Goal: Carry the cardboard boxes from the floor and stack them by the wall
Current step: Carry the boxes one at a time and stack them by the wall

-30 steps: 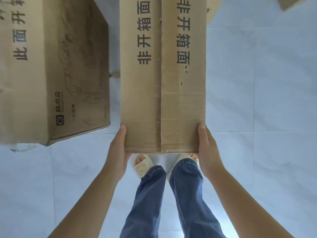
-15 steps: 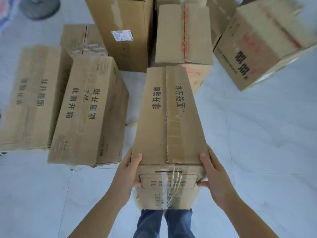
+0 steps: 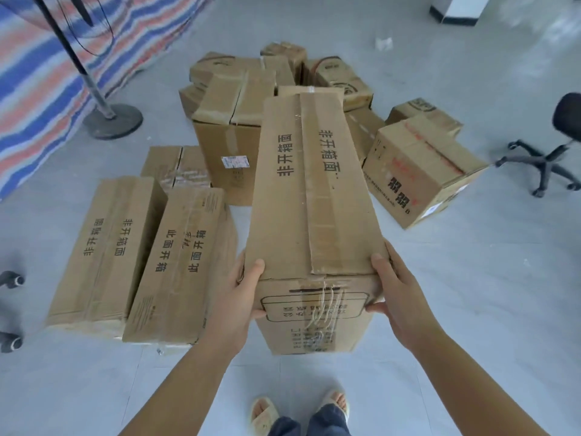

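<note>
A long cardboard box [image 3: 311, 196] with black printed characters is held up off the floor, its near end toward me. My left hand [image 3: 242, 297] grips the near left corner, thumb on top. My right hand [image 3: 396, 294] grips the near right corner the same way. Two similar long boxes [image 3: 110, 247] [image 3: 182, 265] lie side by side on the floor to the left. Behind the held box is a pile of several more cardboard boxes [image 3: 232, 127], and one with red and black print [image 3: 418, 171] sits to the right.
A fan stand with a round base [image 3: 113, 121] stands at the upper left in front of a striped tarp [image 3: 37, 77]. An office chair base [image 3: 547, 162] is at the right. Chair castors [image 3: 11, 309] show at the left edge. The floor is pale tile.
The box has come up from low over my feet to a raised, held position. My view has tilted up from the floor to the whole pile of boxes.
</note>
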